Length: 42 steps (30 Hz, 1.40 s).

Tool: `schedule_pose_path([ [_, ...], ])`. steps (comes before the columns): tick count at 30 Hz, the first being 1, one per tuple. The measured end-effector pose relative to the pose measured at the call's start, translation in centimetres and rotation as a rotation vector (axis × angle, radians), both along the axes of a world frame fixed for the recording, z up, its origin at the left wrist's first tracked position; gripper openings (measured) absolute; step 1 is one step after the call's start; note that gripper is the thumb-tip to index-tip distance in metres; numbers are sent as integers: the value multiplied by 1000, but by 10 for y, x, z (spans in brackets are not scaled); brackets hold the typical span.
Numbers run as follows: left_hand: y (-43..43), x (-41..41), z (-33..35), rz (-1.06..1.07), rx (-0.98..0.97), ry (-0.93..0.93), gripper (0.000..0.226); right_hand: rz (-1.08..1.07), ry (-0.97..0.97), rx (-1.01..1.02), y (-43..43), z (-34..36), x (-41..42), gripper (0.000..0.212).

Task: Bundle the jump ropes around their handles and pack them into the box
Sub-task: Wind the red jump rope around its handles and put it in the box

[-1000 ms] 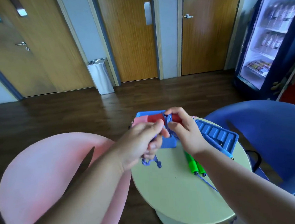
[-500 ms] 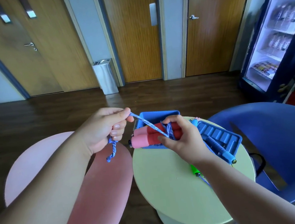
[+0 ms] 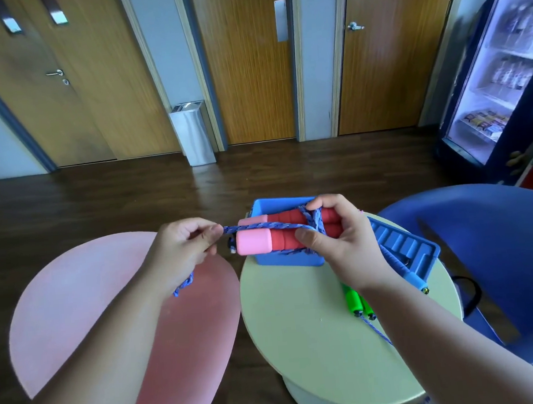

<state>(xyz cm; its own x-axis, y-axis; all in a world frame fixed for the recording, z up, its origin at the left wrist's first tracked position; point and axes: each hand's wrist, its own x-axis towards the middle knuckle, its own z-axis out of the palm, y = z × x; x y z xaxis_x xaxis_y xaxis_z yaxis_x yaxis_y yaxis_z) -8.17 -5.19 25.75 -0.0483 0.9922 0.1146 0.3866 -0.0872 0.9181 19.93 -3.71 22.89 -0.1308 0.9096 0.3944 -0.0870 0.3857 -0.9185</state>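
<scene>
Head view: red handles [image 3: 285,237] are lying side by side with their long axis running left-right, pink ends toward the left hand [image 3: 183,250], held just above the blue box [image 3: 289,261] on the table [image 3: 301,342]. Right hand [image 3: 348,246] is gripping the red end, thumb pressing on the rope [image 3: 260,226] wraps. Left hand is pinching the rope taut, pulling along the handles, tail dangling below. The next wrap probably needs that line crossing the axis. Wraps under the right fingers are hidden. Green handles [image 3: 352,300] are partly covered by the right wrist.
</scene>
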Motion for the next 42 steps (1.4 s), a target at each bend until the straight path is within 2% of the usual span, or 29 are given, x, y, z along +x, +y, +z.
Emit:
schedule_pose_path([
  [4,-9,20,-16,73,34,-147,22,-65,164,-88,5,7,-8,27],
  [7,-18,47,-33,82,55,-69,28,-106,220,-109,11,16,-16,23],
  [14,-22,101,-64,-14,-24,-81,33,-144,164,-119,18,20,-43,24],
  [19,-18,123,-63,-112,63,80,56,-143,137,-181,13,14,-50,25],
  [22,-18,125,-63,-196,81,195,48,-163,126,-189,14,9,-40,25],
  [25,-7,105,-71,-254,72,298,19,-141,77,-172,14,7,-28,25],
  [26,-4,94,-73,-242,15,319,19,-132,60,-162,14,7,-23,25],
  [27,1,83,-75,-193,-74,277,30,-130,46,-151,15,7,-19,26],
  [28,3,73,-69,-80,-170,144,40,-134,33,-142,17,6,-14,27],
  [30,8,57,-54,204,-258,-263,36,-146,-2,-128,20,6,-6,29],
  [31,11,53,-46,277,-297,-471,27,-143,-20,-124,21,5,-3,29],
  [32,13,54,-36,282,-327,-605,33,-137,-36,-123,21,5,-2,30],
  [33,13,56,-25,237,-356,-653,46,-130,-48,-122,21,4,-2,30],
  [35,16,66,-10,134,-351,-599,55,-119,-62,-113,20,3,-4,30],
  [38,25,80,-2,131,-292,-500,43,-89,-43,-114,21,3,-7,29],
  [42,32,87,-6,144,-296,-574,31,-59,-92,-138,24,6,-1,28],
])
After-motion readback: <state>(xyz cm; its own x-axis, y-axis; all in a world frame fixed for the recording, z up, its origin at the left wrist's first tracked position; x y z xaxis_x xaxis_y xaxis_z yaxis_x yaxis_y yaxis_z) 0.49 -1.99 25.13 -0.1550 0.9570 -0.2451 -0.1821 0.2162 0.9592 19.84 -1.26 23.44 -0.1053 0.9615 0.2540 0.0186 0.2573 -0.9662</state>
